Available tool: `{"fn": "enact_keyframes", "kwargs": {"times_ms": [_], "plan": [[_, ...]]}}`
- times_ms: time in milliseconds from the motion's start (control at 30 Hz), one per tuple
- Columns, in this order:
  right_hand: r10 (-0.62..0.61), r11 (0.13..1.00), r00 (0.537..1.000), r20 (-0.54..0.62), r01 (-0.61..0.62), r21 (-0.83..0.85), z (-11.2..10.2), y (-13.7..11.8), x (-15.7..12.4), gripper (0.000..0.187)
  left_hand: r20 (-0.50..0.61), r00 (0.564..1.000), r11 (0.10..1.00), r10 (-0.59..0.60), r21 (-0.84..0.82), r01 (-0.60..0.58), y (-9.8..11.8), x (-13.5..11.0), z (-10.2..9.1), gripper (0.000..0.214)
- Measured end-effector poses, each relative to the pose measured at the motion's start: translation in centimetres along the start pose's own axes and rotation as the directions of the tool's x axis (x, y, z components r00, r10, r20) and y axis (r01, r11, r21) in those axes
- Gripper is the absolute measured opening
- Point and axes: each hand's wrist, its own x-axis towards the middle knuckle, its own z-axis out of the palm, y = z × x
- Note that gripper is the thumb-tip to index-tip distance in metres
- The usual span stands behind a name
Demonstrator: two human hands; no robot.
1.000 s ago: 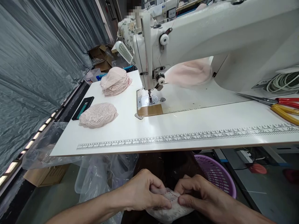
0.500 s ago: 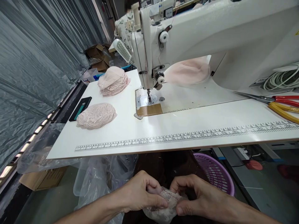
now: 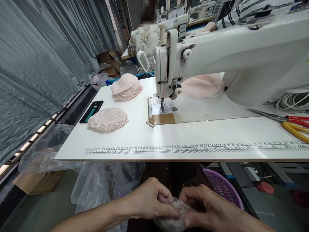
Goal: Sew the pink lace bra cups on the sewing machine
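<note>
Over my lap, below the table edge, my left hand [image 3: 159, 201] and my right hand [image 3: 200, 206] pinch a small piece of pale pink lace fabric [image 3: 175, 219] between them. Both sets of fingers are closed on it, and part of the piece is hidden behind them. On the table above lies a flat stack of pink lace cup pieces [image 3: 108, 120]. A taller pile of similar pink pieces [image 3: 126, 87] sits farther back. The white sewing machine [image 3: 166, 71] stands beyond my hands, its needle over the metal plate.
Scissors with red and yellow handles [image 3: 285, 120] lie at the right. A black phone [image 3: 91, 111] rests by the lace stack. Sheer pink fabric [image 3: 205, 85] is behind the needle. A purple basket [image 3: 224, 187] and plastic bags [image 3: 106, 183] are below the table. Another person [image 3: 146, 38] sits beyond.
The view has tilted up and shifted left, so the table items appear farther right and other people show more. Both hands keep hold of the lace piece, moving slightly rightward in view.
</note>
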Motion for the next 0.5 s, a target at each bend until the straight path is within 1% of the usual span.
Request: {"fn": "enact_keyframes", "kwargs": {"times_ms": [67, 133, 267, 333, 433, 500], "plan": [[0.022, 0.999, 0.999, -0.039, -0.024, -0.048, 0.3, -0.4, 0.2, 0.019, -0.005, 1.000, 1.000, 0.026, -0.008, -0.026, -0.2, -0.2, -0.2, 0.032], [0.008, 0.997, 0.998, -0.056, -0.012, -0.071, 0.6, -0.7, 0.5, 0.020, -0.006, 0.998, 0.998, 0.058, -0.019, -0.058, -0.3, -0.5, -0.4, 0.034], [-0.038, 0.996, 0.999, 0.009, 0.039, -0.080, 1.1, -1.4, 1.0, 0.020, -0.003, 0.993, 0.989, 0.120, -0.087, -0.119, -0.6, -1.4, -0.8, 0.030], [-0.025, 0.989, 1.000, -0.001, 0.024, -0.144, 1.2, -2.0, 1.1, 0.022, -0.023, 0.988, 0.982, 0.150, -0.115, -0.151, -0.6, -1.9, -1.0, 0.029], [-0.001, 0.960, 0.998, -0.059, -0.016, -0.278, 1.2, -3.6, 1.1, 0.026, -0.055, 0.981, 0.970, 0.184, -0.153, -0.191, -0.4, -2.7, -1.6, 0.028], [0.011, 0.949, 0.999, -0.048, -0.025, -0.315, 0.9, -5.0, 1.0, 0.027, -0.057, 0.977, 0.959, 0.204, -0.187, -0.212, -0.4, -3.5, -2.2, 0.026]]}}
